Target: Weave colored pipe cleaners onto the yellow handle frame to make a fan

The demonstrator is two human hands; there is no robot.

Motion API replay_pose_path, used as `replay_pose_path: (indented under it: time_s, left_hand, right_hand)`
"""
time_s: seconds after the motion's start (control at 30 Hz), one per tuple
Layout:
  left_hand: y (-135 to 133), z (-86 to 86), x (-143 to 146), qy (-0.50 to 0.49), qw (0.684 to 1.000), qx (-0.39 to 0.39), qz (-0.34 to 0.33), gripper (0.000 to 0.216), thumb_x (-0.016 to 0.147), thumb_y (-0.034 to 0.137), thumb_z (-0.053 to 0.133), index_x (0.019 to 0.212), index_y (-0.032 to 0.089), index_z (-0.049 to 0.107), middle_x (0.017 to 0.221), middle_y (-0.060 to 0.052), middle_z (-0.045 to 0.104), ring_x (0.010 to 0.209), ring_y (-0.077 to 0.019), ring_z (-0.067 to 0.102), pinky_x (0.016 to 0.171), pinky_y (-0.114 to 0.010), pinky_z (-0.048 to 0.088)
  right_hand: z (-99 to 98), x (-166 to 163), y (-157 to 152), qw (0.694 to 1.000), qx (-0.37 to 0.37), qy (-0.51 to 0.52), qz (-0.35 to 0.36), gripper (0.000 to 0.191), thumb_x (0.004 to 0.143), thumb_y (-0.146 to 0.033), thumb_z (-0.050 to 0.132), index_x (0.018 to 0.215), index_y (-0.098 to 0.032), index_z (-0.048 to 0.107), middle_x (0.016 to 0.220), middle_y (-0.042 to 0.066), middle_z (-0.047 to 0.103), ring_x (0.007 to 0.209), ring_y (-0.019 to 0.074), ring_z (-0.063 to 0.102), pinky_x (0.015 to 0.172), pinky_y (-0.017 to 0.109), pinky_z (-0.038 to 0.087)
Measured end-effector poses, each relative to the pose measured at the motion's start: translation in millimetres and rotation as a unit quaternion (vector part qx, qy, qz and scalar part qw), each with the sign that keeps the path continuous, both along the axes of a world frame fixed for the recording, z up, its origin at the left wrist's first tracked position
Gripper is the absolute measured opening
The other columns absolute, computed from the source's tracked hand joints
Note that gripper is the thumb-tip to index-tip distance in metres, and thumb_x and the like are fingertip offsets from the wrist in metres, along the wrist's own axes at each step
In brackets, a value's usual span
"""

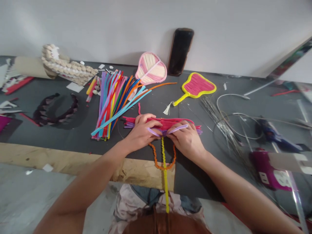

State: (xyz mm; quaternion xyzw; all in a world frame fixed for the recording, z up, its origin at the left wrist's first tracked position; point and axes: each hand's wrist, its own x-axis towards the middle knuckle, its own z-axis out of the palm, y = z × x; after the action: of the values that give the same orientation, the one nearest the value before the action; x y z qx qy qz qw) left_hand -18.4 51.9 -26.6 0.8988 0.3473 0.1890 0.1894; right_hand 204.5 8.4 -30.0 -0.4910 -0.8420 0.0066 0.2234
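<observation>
My left hand (143, 131) and my right hand (187, 141) are close together at the table's front, fingers pinched on a light purple pipe cleaner (179, 129). Its two ends stick up past my fingers, one at each hand. Beneath and behind the fingers lies a flat bundle of red pipe cleaners (168, 123) with purple ones along its lower side. A twisted yellow pipe cleaner stem (166, 182) runs from between my hands toward my body. Crossing it is a curved orange pipe cleaner loop (155, 159), whose upper ends are hidden by my hands.
Loose coloured pipe cleaners (114, 104) lie left of centre. Behind stand a pink-and-cream fan shape (151, 69) and a phone (181, 52) against the wall. A yellow-edged fan (198, 85), wires (224, 130) and a magenta glue-gun-like tool (264, 167) are rightward; a dark headband (56, 120) lies left.
</observation>
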Motion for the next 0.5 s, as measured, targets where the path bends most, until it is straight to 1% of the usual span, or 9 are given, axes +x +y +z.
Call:
replay_pose_path:
  time_s: [0.17,0.33,0.43,0.5]
  left_hand:
    - [0.0,-0.9,0.7,0.017,1.0,-0.007,0.005,0.016,0.089,0.041,0.063,0.096,0.033,0.075,0.12,0.0,0.065,0.127,-0.0248,0.04,0.111,-0.047,0.026]
    - [-0.4,-5.2,-0.3,0.024,0.999,-0.029,0.038,0.017,0.086,0.043,0.067,0.094,0.031,0.075,0.123,-0.002,0.06,0.128,-0.0249,0.038,0.114,-0.047,0.026]
    - [-0.1,-5.2,-0.3,0.023,0.999,-0.026,0.033,0.019,0.087,0.044,0.064,0.095,0.032,0.075,0.123,-0.002,0.06,0.128,-0.0248,0.039,0.112,-0.047,0.027]
    - [0.1,-4.2,0.4,0.022,1.0,-0.005,0.017,0.017,0.089,0.042,0.062,0.095,0.032,0.075,0.121,-0.001,0.062,0.128,-0.0255,0.039,0.111,-0.048,0.026]
  right_hand:
    - [-0.6,-6.4,-0.5,0.999,0.028,-0.024,-0.007,0.019,0.096,-0.029,0.054,0.085,-0.02,0.067,0.09,0.004,0.072,0.089,0.0215,0.054,0.08,0.036,0.037]
    - [-3.1,-8.4,1.7,1.0,0.006,-0.028,0.012,0.019,0.096,-0.026,0.053,0.085,-0.018,0.067,0.091,0.006,0.07,0.087,0.0216,0.053,0.079,0.034,0.039]
    - [-3.2,-7.9,2.2,0.999,-0.001,-0.038,0.021,0.021,0.097,-0.023,0.051,0.084,-0.018,0.067,0.088,0.006,0.068,0.085,0.0215,0.052,0.078,0.034,0.04]
    - [-2.8,-8.1,1.9,0.999,0.011,-0.045,0.017,0.021,0.096,-0.023,0.052,0.083,-0.018,0.066,0.086,0.006,0.067,0.084,0.0216,0.051,0.078,0.034,0.04]
